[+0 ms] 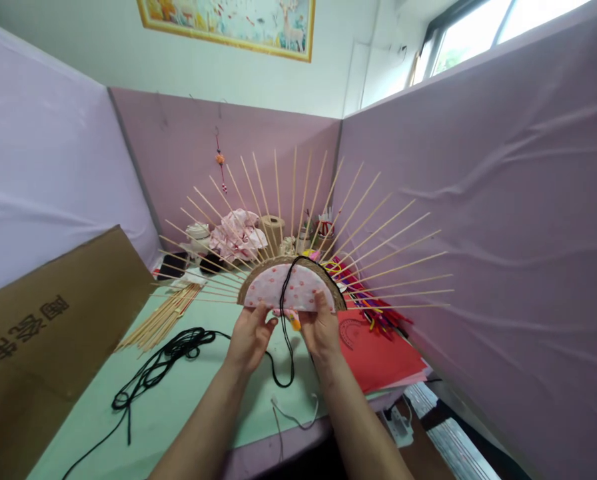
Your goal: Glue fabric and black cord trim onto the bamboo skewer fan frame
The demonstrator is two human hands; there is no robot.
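Observation:
Both hands hold up a half-round piece [263,287] covered in pale pink patterned cloth, with a brown rim and many thin wooden sticks fanning out from its curved edge. My left hand [248,337] grips its straight lower edge on the left, thumb in front. On the right, my right hand [321,330] grips the same edge with its thumb up on the cloth. A black cord [287,280] hangs down over the front between the hands and loops below. Part of the rim on the right looks black. More black cord [183,345] lies in a loose heap on the table at left.
A bundle of wooden sticks [166,317] lies on the green tabletop [178,413]. Red sheets [383,357] and coloured pipe cleaners [363,293] are at right. A cardboard sheet [63,340] stands at left. Pink cloth [238,235] and a twine roll [272,230] sit behind.

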